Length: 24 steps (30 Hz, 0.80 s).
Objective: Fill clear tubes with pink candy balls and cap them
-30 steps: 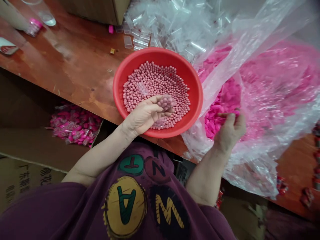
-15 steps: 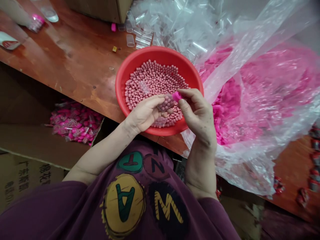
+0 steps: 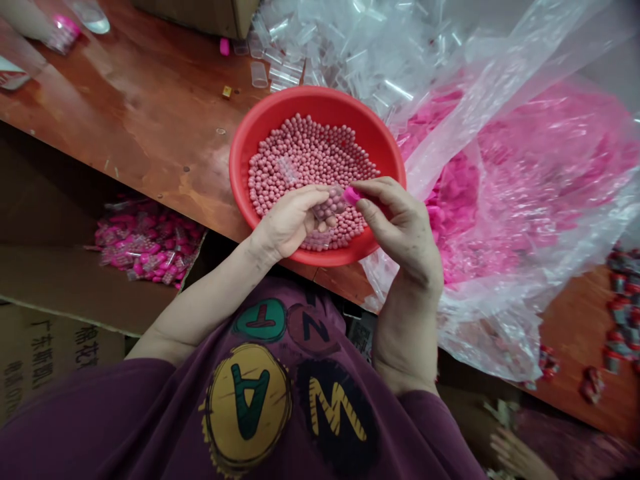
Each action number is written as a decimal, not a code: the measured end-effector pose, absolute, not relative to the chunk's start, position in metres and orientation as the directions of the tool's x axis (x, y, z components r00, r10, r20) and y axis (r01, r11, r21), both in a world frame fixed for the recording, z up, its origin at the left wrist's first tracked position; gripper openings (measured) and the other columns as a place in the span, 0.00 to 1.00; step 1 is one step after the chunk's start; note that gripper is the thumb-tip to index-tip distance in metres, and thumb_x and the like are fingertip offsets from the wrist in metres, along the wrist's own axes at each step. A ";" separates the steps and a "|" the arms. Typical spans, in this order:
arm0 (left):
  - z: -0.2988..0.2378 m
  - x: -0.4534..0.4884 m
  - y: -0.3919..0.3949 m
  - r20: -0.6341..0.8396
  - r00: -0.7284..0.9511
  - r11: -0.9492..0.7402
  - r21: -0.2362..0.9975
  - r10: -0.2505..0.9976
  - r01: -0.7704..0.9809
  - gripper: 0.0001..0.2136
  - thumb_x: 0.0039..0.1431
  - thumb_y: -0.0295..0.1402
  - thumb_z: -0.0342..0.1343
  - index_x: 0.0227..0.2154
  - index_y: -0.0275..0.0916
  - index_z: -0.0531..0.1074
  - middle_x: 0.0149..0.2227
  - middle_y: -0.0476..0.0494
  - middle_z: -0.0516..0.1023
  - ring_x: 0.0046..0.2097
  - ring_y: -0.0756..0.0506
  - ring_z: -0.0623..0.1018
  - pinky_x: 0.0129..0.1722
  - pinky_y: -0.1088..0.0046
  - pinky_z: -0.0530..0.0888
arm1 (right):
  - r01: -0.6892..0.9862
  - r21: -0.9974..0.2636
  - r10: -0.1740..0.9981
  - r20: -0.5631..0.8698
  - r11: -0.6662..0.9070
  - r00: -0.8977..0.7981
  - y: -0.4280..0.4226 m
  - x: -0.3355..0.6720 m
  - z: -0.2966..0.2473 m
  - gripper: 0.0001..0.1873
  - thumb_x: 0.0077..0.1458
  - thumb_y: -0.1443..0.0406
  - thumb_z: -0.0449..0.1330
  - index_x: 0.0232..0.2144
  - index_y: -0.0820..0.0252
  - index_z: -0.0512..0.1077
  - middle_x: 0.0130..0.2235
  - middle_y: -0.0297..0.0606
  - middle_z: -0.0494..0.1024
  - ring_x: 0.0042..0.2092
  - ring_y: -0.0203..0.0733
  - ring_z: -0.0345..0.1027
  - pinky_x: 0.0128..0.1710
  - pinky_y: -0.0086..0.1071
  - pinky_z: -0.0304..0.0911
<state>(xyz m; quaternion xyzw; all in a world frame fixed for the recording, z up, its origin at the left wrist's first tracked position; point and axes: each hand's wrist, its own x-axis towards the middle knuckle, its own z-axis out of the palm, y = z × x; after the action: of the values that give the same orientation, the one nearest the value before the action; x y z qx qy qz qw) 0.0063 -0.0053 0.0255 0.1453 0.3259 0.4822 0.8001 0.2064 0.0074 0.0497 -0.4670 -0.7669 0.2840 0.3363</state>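
My left hand (image 3: 286,221) is closed around a small clear plastic tube (image 3: 329,205) filled with pink beads. Between the thumb and fingers of my right hand (image 3: 407,230) is a bright pink cap (image 3: 351,195), right at the tube's open end. Whether the cap is pressed fully on cannot be made out. Both hands are over a red bowl (image 3: 385,143) of loose pink beads (image 3: 320,147). Another clear tube (image 3: 287,170) lies on the beads, left of the middle.
Clear tubes (image 3: 340,47) are heaped behind the bowl. A plastic bag (image 3: 500,320) of pink caps (image 3: 457,200) lies to the right. Filled, capped tubes (image 3: 150,243) sit in a cardboard box (image 3: 45,273) at lower left. Another person's hand (image 3: 520,457) shows at lower right.
My right wrist has shifted slightly right, while its fingers stay on the cap at the tube's end. Another person's hand has come into view at lower right.
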 end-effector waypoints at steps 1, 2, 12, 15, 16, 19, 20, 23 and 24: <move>0.027 0.007 -0.005 -0.391 0.314 0.493 0.551 0.865 -0.673 0.09 0.70 0.22 0.56 0.36 0.33 0.81 0.34 0.45 0.80 0.31 0.52 0.76 0.31 0.76 0.72 | 0.525 -0.750 0.905 0.235 0.401 -0.355 0.007 0.207 0.051 0.14 0.74 0.50 0.66 0.53 0.45 0.84 0.53 0.39 0.86 0.54 0.50 0.80 0.62 0.51 0.78; 0.027 0.007 -0.005 -0.398 0.307 0.494 0.558 0.864 -0.667 0.09 0.70 0.22 0.56 0.36 0.33 0.81 0.33 0.46 0.80 0.31 0.52 0.75 0.31 0.76 0.72 | 0.530 -0.745 0.900 0.224 0.405 -0.373 0.008 0.208 0.052 0.14 0.74 0.51 0.65 0.53 0.46 0.84 0.53 0.39 0.86 0.54 0.50 0.80 0.62 0.51 0.78; 0.022 0.006 -0.005 -0.371 0.317 0.486 0.600 0.873 -0.636 0.03 0.70 0.23 0.62 0.43 0.34 0.80 0.37 0.46 0.83 0.33 0.51 0.81 0.36 0.76 0.76 | 0.538 -0.741 0.913 0.366 0.402 -0.178 0.007 0.207 0.041 0.13 0.75 0.58 0.65 0.58 0.44 0.82 0.54 0.39 0.86 0.54 0.51 0.81 0.61 0.53 0.78; 0.021 0.007 -0.006 -0.367 0.312 0.479 0.594 0.876 -0.646 0.03 0.73 0.23 0.62 0.44 0.33 0.80 0.37 0.46 0.83 0.33 0.52 0.82 0.34 0.78 0.74 | 0.466 -0.784 0.910 0.386 0.411 -0.152 0.002 0.186 0.034 0.11 0.74 0.57 0.66 0.52 0.50 0.85 0.49 0.38 0.88 0.51 0.48 0.83 0.57 0.48 0.79; 0.022 0.008 -0.006 -0.368 0.303 0.473 0.598 0.879 -0.647 0.03 0.74 0.22 0.61 0.44 0.33 0.80 0.37 0.47 0.82 0.32 0.53 0.81 0.33 0.78 0.73 | 0.473 -0.783 0.912 0.384 0.404 -0.142 0.000 0.180 0.031 0.10 0.74 0.57 0.65 0.50 0.50 0.85 0.47 0.38 0.88 0.49 0.47 0.83 0.56 0.46 0.79; 0.025 0.010 -0.006 -0.379 0.257 0.450 0.623 0.889 -0.640 0.05 0.75 0.21 0.60 0.42 0.33 0.79 0.35 0.49 0.81 0.30 0.54 0.79 0.31 0.79 0.70 | 0.519 -0.759 0.909 0.405 0.392 -0.094 -0.004 0.167 0.024 0.10 0.75 0.58 0.63 0.48 0.50 0.85 0.46 0.38 0.88 0.48 0.46 0.83 0.53 0.44 0.80; 0.025 0.010 -0.006 -0.383 0.239 0.442 0.635 0.892 -0.634 0.06 0.75 0.20 0.59 0.41 0.34 0.79 0.34 0.49 0.80 0.30 0.55 0.78 0.31 0.79 0.69 | 0.539 -0.741 0.901 0.425 0.401 -0.085 -0.005 0.165 0.022 0.11 0.75 0.59 0.62 0.49 0.50 0.85 0.46 0.39 0.88 0.47 0.47 0.83 0.53 0.45 0.81; 0.026 0.011 -0.007 -0.386 0.193 0.417 0.664 0.902 -0.621 0.09 0.76 0.19 0.57 0.37 0.34 0.77 0.30 0.51 0.78 0.28 0.55 0.75 0.30 0.79 0.69 | 0.612 -0.652 0.867 0.484 0.447 -0.118 -0.010 0.162 0.019 0.13 0.75 0.63 0.59 0.51 0.50 0.85 0.47 0.42 0.87 0.49 0.49 0.83 0.53 0.46 0.81; 0.026 0.011 -0.007 -0.384 0.183 0.410 0.670 0.905 -0.619 0.10 0.76 0.19 0.58 0.37 0.34 0.77 0.30 0.51 0.78 0.28 0.55 0.75 0.29 0.79 0.68 | 0.631 -0.623 0.860 0.490 0.462 -0.146 -0.011 0.162 0.019 0.14 0.75 0.63 0.58 0.52 0.50 0.84 0.47 0.43 0.87 0.49 0.50 0.83 0.53 0.47 0.81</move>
<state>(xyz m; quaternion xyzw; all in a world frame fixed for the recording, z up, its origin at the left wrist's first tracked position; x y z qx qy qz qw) 0.0112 -0.0072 0.0260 0.1861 0.3847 0.5104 0.7463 0.1622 -0.0107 0.0194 -0.5003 -0.7447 0.1361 0.4203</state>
